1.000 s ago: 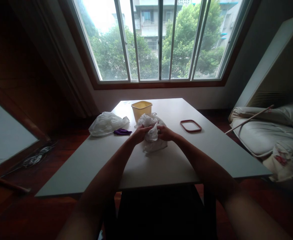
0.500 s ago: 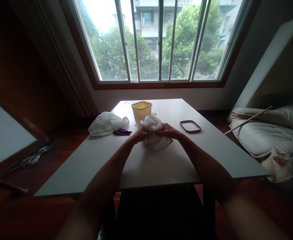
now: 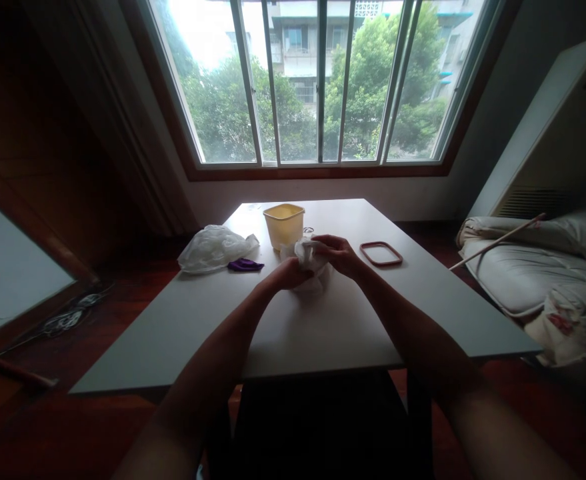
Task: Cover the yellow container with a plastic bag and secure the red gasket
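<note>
A crumpled white plastic bag (image 3: 311, 280) is bunched up over the middle of the white table (image 3: 323, 340). My left hand (image 3: 293, 273) is closed round its left side. On the right side, my right hand (image 3: 333, 252) pinches the bag's upper part between bent fingers. Just behind the hands stands a yellow square container (image 3: 283, 228), its top open. A small dark loop-like item (image 3: 309, 230) lies to the right of the container, partly hidden. How the bag is folded inside my hands is too small to tell.
Another white plastic bag (image 3: 216, 249) lies on the table's left, with a purple cloth (image 3: 245, 265) beside it. A reddish-brown square frame (image 3: 381, 253) lies to the right. Beyond the right edge are a pale cushioned seat (image 3: 517, 267) and a stick (image 3: 497, 241).
The bag is gathered into a smaller bundle, and its loose part on the right has drawn in. My right hand has risen slightly, and my left hand has turned and shifted a little right.
</note>
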